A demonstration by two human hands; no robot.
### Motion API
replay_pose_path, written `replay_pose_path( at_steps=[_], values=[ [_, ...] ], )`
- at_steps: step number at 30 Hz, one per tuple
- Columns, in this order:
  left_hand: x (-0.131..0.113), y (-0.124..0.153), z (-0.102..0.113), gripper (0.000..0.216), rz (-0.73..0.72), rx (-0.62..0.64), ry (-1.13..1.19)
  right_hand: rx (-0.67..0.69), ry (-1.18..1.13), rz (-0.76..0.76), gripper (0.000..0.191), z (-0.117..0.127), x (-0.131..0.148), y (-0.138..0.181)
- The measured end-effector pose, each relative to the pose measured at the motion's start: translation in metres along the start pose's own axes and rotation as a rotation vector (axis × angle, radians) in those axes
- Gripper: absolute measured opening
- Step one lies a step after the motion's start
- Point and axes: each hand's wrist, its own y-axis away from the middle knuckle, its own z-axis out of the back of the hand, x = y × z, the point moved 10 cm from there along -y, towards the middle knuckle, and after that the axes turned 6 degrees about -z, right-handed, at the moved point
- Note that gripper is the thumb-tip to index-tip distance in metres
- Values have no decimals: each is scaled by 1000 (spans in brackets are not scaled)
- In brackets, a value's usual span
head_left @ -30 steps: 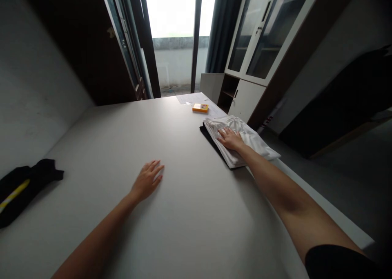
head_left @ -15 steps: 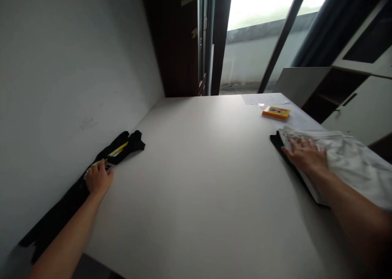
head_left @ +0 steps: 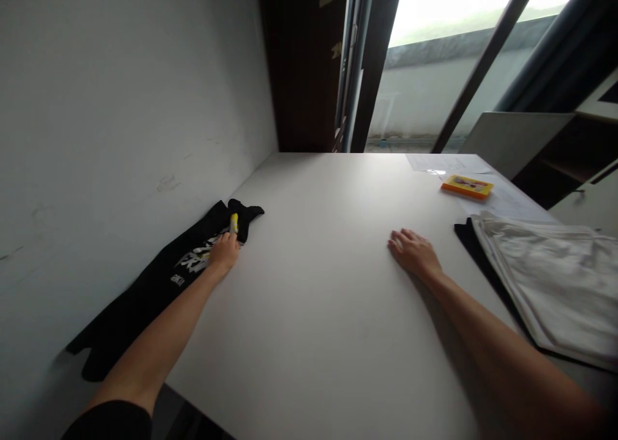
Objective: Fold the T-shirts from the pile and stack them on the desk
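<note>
A black T-shirt (head_left: 145,292) with a white and yellow print lies bunched in a long strip on the left, along the wall. My left hand (head_left: 224,252) is closed on its near edge, by the print and close to the far end. Over the white tabletop (head_left: 313,298), my right hand (head_left: 412,252) is low and holds nothing, its fingers stretched forward. To its right lies a stack of folded cloth (head_left: 564,266), white and light grey above with black beneath. My right hand is apart from this stack.
An orange and yellow box (head_left: 467,186) sits at the far right of the table, beside sheets of paper (head_left: 449,163). A pale wall (head_left: 120,105) borders the left side. Beyond the far edge stand a dark cabinet (head_left: 304,67) and a glass door (head_left: 425,80).
My right hand has left the folded stack and moved left over the table. The T-shirt's print is now more spread out under my left hand. The view has turned slightly left.
</note>
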Motion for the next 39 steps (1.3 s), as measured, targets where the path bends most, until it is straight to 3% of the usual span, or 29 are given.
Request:
replay_pose_path(
  at_steps=[4,6,8,10,12,15,19,21,23,25,27,30,32,35,37,39],
  values=[
    [-101,-9,-21,28,-150,62,219,3,-186,165,41,7,89,4],
    [-158,-3,-22,28,-282,118,348,18,-333,243,38,13,117,12],
    [-207,8,-15,29,-432,177,465,31,-476,249,38,18,126,18],
    [-237,17,-3,31,-535,201,549,26,-595,168,40,23,115,20],
    [-245,20,5,33,-544,192,582,9,-668,33,42,25,93,20],
    [-242,24,-1,31,-469,216,556,-4,-642,-165,50,25,66,18],
    [-257,60,-22,21,-452,376,546,36,-524,-222,62,18,64,16],
    [-276,90,-32,21,-498,530,588,68,-567,-195,54,14,70,15],
    [-296,122,-46,27,-515,818,748,56,-690,-196,39,14,68,13],
    [-305,132,-56,34,-393,1012,1004,8,-843,-239,30,17,57,10],
    [-296,107,-65,33,-182,932,1211,-32,-1024,-291,28,17,43,7],
    [-268,44,-75,30,40,571,1302,-19,-1337,-340,28,14,32,2],
    [-264,15,-85,41,116,454,1359,21,-1481,-324,28,18,39,1],
    [-277,-6,-97,55,162,371,1474,-5,-1485,-168,23,51,66,9],
    [-292,-7,-100,51,143,357,1566,-9,-1444,-15,24,79,94,20],
    [-300,-3,-98,38,114,347,1683,134,-1471,158,29,93,131,33]
  ],
)
